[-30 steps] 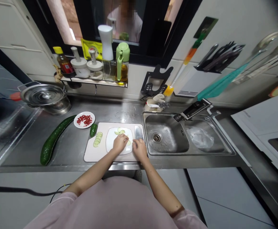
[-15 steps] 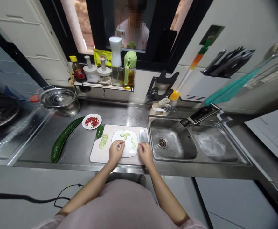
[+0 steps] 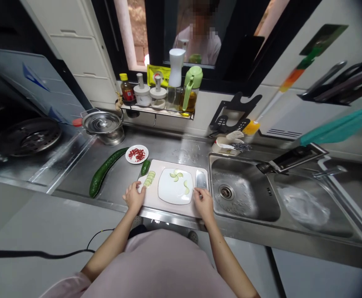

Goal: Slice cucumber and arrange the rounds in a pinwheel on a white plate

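Note:
A white square plate (image 3: 173,193) lies on the pale cutting board (image 3: 153,200), with several thin green-edged slices (image 3: 176,175) on its upper and right parts. My left hand (image 3: 134,197) is at the board's left edge, fingers apart and holding nothing, just below a row of overlapping cucumber slices (image 3: 149,178). A short cucumber piece (image 3: 145,167) rests at the board's upper left corner. My right hand (image 3: 203,199) is beside the plate's right edge, its fingers curled together; anything between them is too small to tell. Above it lies the knife blade (image 3: 201,179).
Left of the board are a long cucumber (image 3: 103,175) and a small plate of red bits (image 3: 136,154). A lidded steel pot (image 3: 108,128) stands behind them. The sink (image 3: 246,194) adjoins the board on the right. A rack (image 3: 159,111) with bottles hangs above.
My left hand has moved left, off the plate, to the row of slices, and its fingers have spread. My right hand stays beside the plate. The view has shifted left.

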A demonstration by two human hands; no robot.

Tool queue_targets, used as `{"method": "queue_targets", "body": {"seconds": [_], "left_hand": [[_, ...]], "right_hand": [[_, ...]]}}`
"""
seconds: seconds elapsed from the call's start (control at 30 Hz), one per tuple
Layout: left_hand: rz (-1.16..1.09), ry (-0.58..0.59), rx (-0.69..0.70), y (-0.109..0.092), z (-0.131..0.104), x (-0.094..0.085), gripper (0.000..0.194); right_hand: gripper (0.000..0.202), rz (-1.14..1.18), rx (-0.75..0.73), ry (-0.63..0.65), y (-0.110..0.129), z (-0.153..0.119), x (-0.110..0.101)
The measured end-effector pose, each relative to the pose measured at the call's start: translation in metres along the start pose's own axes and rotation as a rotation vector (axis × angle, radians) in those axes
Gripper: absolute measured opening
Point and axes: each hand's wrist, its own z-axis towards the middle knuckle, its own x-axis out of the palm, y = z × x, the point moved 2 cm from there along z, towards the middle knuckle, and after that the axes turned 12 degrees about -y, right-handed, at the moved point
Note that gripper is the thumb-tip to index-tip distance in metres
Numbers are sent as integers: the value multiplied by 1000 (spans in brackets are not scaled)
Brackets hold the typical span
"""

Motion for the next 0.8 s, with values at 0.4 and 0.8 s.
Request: {"method": "queue_targets", "body": {"seconds": [0.4, 0.8], "left_hand": [[116, 86, 52, -7, 6, 11, 31], [57, 70, 48, -9, 2, 10, 27]], "right_hand": [[35, -21, -21, 24, 4, -4, 3], [35, -46, -12, 34, 1, -5, 3]]}}
